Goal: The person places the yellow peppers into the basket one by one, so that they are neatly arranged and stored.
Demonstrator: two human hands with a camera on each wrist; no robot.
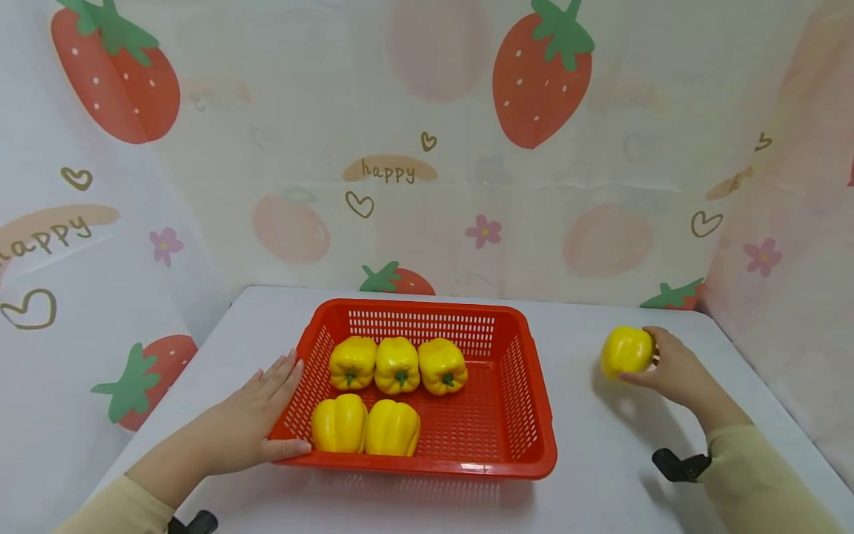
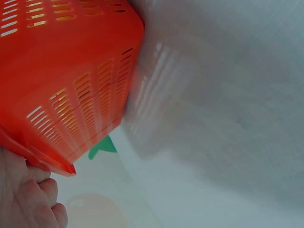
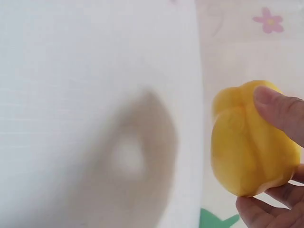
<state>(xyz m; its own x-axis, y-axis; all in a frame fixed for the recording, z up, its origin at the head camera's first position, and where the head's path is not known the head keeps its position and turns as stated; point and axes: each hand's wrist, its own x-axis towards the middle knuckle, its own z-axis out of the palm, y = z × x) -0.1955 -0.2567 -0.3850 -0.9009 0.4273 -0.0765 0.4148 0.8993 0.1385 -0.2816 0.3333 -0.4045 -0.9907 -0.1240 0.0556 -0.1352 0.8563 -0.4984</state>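
My right hand [image 1: 679, 373] grips a yellow bell pepper [image 1: 626, 351] above the right part of the table, thumb on one side and fingers on the other. In the right wrist view that bell pepper [image 3: 251, 142] hangs off the surface, its shadow lying apart. A red plastic basket [image 1: 543, 437] stands at the table's middle. Inside it, three yellow bell peppers [image 1: 397, 366] form a back row, stems toward me, and two bell peppers [image 1: 392, 428] lie at the front left. My left hand [image 1: 243, 423] rests on the basket's left rim, fingers extended, thumb at the front corner.
The white table [image 1: 580, 475] reaches back to a cloth [image 1: 467, 185] printed with strawberries, which also hangs on both sides. Perforated walls surround the basket's contents. Bare basket floor [image 1: 467, 430] shows at its right. A black strap piece [image 1: 680, 466] sits by the right wrist.
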